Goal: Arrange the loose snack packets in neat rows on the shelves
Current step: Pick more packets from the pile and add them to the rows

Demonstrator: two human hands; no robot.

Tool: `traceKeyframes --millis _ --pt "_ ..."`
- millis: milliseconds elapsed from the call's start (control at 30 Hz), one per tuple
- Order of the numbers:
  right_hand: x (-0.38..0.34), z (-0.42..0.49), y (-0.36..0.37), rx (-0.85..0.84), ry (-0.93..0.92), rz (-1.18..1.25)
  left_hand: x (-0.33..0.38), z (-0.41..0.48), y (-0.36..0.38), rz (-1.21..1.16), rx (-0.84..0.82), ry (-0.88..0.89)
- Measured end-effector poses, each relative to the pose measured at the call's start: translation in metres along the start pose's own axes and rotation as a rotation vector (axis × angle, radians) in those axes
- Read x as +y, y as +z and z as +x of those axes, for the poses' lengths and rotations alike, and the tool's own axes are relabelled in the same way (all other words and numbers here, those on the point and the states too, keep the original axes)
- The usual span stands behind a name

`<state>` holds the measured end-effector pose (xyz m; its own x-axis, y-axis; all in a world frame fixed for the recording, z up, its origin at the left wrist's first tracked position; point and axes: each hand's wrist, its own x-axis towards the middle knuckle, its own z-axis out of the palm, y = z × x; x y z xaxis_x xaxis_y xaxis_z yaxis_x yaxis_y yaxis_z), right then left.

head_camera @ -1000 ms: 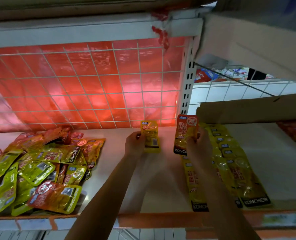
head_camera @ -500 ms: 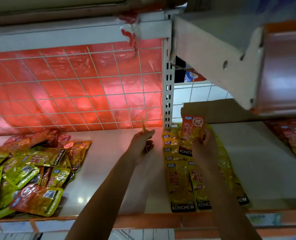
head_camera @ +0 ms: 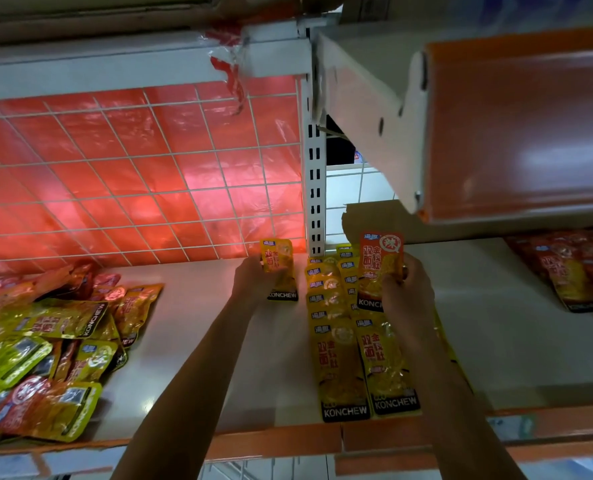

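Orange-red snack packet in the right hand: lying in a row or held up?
Held up. The right hand grips the orange-red snack packet by its lower half, label upright, over the yellow packet rows lying flat.

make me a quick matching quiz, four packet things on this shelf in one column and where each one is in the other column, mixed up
Things:
1. single yellow packet
2. orange packet
3. loose pile
4. neat yellow rows

Places:
a. held in the right hand
b. heaped at the left end of the shelf
c. laid flat in lines in front of the white upright
d. held in the left hand

Pairs: 1-d, 2-a, 3-b, 4-c
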<state>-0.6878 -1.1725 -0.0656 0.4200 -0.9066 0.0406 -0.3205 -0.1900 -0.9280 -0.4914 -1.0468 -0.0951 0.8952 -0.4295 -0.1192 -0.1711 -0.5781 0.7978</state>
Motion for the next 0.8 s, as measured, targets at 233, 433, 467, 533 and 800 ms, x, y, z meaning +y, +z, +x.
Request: traceKeyframes --millis 233,433,467,533,800 --pt "-0.001 -0.002 0.0 -0.004 -0.007 -0.019 0.002 -0.002 0.013 0.339 0.059 0.152" --pt "-0.001 -0.004 0.0 0.009 -0.008 -0.055 0.007 -0.01 0.024 0.513 0.102 0.106" --pt "-0.002 -0.005 -0.001 0.008 -0.008 -0.065 0.007 -0.01 0.025 0.528 0.1 0.107" --pt "-0.002 -0.006 -0.002 0.002 -0.004 -0.081 0.009 -0.011 0.025 0.549 0.094 0.124" --pt "0.006 -0.008 -0.018 0.027 0.007 -0.091 0.021 -0.037 0.024 0.548 0.208 0.285"
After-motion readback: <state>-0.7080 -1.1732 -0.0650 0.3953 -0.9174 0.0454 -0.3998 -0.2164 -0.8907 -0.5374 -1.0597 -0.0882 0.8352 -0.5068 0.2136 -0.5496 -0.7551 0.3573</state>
